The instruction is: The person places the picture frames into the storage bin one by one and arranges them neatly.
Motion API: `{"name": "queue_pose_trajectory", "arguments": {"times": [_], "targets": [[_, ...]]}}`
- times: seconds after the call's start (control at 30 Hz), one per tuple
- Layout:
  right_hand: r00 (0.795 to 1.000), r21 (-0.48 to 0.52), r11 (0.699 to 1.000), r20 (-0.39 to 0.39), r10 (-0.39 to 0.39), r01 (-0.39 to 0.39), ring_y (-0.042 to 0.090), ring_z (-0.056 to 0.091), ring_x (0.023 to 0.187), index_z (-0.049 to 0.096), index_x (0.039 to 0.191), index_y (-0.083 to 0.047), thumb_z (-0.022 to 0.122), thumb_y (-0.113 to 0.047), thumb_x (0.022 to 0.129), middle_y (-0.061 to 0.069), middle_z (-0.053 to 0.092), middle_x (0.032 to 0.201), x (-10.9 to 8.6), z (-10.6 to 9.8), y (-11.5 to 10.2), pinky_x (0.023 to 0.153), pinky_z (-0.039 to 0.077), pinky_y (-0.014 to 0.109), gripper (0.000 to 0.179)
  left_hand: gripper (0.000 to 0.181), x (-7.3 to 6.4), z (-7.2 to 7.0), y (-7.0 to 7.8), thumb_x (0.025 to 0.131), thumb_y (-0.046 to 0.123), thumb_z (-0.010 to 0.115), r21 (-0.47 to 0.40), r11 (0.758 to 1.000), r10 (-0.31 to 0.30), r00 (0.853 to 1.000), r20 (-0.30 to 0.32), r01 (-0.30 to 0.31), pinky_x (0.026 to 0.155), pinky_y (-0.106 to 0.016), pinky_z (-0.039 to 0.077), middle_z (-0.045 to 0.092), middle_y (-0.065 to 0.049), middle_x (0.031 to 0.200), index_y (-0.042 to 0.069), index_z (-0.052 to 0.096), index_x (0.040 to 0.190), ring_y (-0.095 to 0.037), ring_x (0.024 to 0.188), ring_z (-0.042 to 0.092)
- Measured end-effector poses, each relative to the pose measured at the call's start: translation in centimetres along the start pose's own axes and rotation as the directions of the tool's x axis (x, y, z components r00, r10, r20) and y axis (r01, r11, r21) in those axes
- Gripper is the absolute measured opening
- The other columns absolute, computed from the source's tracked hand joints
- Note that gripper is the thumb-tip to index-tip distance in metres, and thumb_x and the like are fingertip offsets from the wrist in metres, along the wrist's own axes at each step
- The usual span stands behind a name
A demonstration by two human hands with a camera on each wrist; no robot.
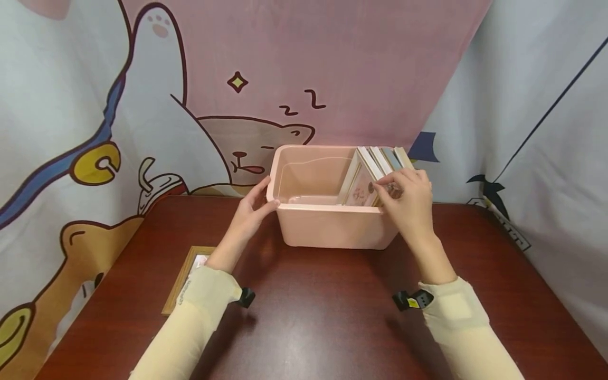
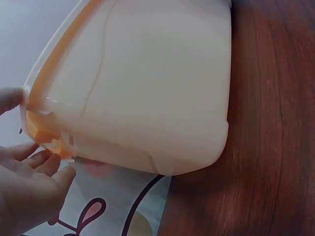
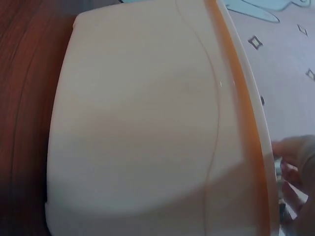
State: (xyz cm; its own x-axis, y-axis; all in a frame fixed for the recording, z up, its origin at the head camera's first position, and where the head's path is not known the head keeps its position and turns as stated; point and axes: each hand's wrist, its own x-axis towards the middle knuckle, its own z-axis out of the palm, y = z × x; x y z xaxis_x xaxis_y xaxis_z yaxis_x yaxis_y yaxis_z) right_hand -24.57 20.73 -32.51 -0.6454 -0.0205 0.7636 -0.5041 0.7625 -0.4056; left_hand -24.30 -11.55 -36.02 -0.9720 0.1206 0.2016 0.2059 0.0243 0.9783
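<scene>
A pink plastic storage bin stands on the table. My left hand grips the bin's left end, thumb at the front and fingers behind the rim; the left wrist view shows this hand around the rim's corner. Several picture frames stand on edge, slightly tilted, in the bin's right part. Over them, my right hand pinches near the edge of a light frame with a pink picture. In the right wrist view, the bin wall hides most of the frames, and the right hand shows only partly.
A wood-edged picture frame lies on the dark red-brown table, partly covered by my left forearm. Behind the bin hangs a cartoon-printed cloth. Dark straps with small devices sit at both wrists.
</scene>
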Motion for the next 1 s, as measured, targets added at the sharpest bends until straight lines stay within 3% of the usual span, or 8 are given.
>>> {"name": "queue_pose_trajectory", "arguments": {"times": [0.13, 0.23, 0.37, 0.5, 0.6, 0.8, 0.9, 1.0], "targets": [[1.0, 0.106, 0.994, -0.014, 0.008, -0.007, 0.023, 0.051, 0.099, 0.077, 0.088, -0.004, 0.081, -0.005, 0.08, 0.015, 0.074, 0.098, -0.5, -0.6, 1.0, 0.085, 0.032, 0.04, 0.009, 0.062, -0.5, -1.0, 0.1, 0.096, 0.006, 0.06, 0.036, 0.999, -0.024, 0.999, 0.023, 0.024, 0.122, -0.048, 0.033, 0.039, -0.015, 0.159, 0.005, 0.037, 0.154, -0.03, 0.147, 0.038], [0.996, 0.187, 0.982, -0.084, 0.036, -0.019, 0.009, 0.05, 0.102, 0.078, 0.092, -0.001, 0.079, 0.0, 0.08, 0.018, 0.073, 0.105, -0.8, -1.2, 2.0, 0.089, 0.032, 0.028, 0.012, 0.057, -0.8, -2.4, 0.1, 0.098, 0.01, 0.059, 0.077, 0.997, -0.026, 0.999, 0.039, 0.023, 0.121, -0.05, 0.033, 0.043, -0.016, 0.156, 0.007, 0.041, 0.152, -0.03, 0.146, 0.039], [0.972, 0.291, 0.95, -0.164, 0.168, -0.115, 0.001, 0.052, 0.108, 0.075, 0.1, 0.005, 0.075, 0.004, 0.082, 0.02, 0.068, 0.116, -1.2, -2.2, 2.5, 0.089, 0.036, 0.018, 0.018, 0.053, -1.2, -5.0, 0.0, 0.1, 0.014, 0.057, 0.115, 0.992, -0.054, 0.998, 0.011, 0.053, 0.123, -0.048, 0.031, 0.044, -0.014, 0.155, 0.009, 0.043, 0.151, -0.027, 0.146, 0.04], [0.937, 0.408, 0.879, -0.129, 0.324, -0.248, 0.004, 0.056, 0.113, 0.069, 0.111, 0.011, 0.068, 0.0, 0.088, 0.007, 0.066, 0.12, -1.8, -3.1, 2.6, 0.088, 0.045, 0.011, 0.025, 0.053, -2.0, -7.9, -0.2, 0.102, 0.02, 0.056, 0.159, 0.978, -0.126, 0.991, -0.048, 0.132, 0.124, -0.046, 0.029, 0.046, -0.013, 0.155, 0.01, 0.042, 0.152, -0.026, 0.145, 0.041], [0.921, 0.484, 0.824, -0.086, 0.381, -0.295, 0.005, 0.06, 0.11, 0.067, 0.117, 0.011, 0.065, -0.002, 0.092, -0.005, 0.066, 0.118, -2.5, -3.0, 4.0, 0.081, 0.05, 0.008, 0.028, 0.057, -2.9, -10.0, -0.5, 0.102, 0.027, 0.057, 0.224, 0.955, -0.184, 0.98, -0.073, 0.195, 0.124, -0.051, 0.027, 0.045, -0.013, 0.155, 0.012, 0.039, 0.153, -0.028, 0.145, 0.039], [0.899, 0.581, 0.735, -0.013, 0.439, -0.35, 0.007, 0.064, 0.106, 0.067, 0.123, 0.002, 0.065, -0.002, 0.093, -0.005, 0.071, 0.115, -3.5, -2.6, 5.7, 0.08, 0.052, 0.012, 0.03, 0.061, -5.0, -13.3, -2.2, 0.102, 0.031, 0.055, 0.323, 0.902, -0.273, 0.958, -0.09, 0.287, 0.122, -0.062, 0.024, 0.039, -0.02, 0.157, 0.007, 0.034, 0.155, -0.038, 0.148, 0.031], [0.887, 0.589, 0.714, 0.009, 0.461, -0.377, 0.007, 0.062, 0.11, 0.065, 0.127, 0.0, 0.066, -0.003, 0.092, -0.007, 0.07, 0.116, -3.8, -2.5, 5.8, 0.084, 0.051, 0.012, 0.035, 0.062, -5.8, -14.4, -3.1, 0.102, 0.031, 0.055, 0.357, 0.871, -0.32, 0.941, -0.11, 0.338, 0.121, -0.062, 0.024, 0.038, -0.022, 0.157, 0.005, 0.034, 0.154, -0.04, 0.148, 0.03], [0.862, 0.595, 0.681, 0.04, 0.505, -0.426, 0.006, 0.061, 0.111, 0.064, 0.129, -0.003, 0.067, -0.005, 0.092, -0.009, 0.069, 0.116, -4.1, -2.5, 5.8, 0.085, 0.05, 0.01, 0.038, 0.064, -6.4, -15.3, -4.0, 0.102, 0.031, 0.055, 0.388, 0.841, -0.36, 0.925, -0.121, 0.378, 0.12, -0.062, 0.026, 0.038, -0.024, 0.157, 0.003, 0.033, 0.154, -0.042, 0.147, 0.03]]}}
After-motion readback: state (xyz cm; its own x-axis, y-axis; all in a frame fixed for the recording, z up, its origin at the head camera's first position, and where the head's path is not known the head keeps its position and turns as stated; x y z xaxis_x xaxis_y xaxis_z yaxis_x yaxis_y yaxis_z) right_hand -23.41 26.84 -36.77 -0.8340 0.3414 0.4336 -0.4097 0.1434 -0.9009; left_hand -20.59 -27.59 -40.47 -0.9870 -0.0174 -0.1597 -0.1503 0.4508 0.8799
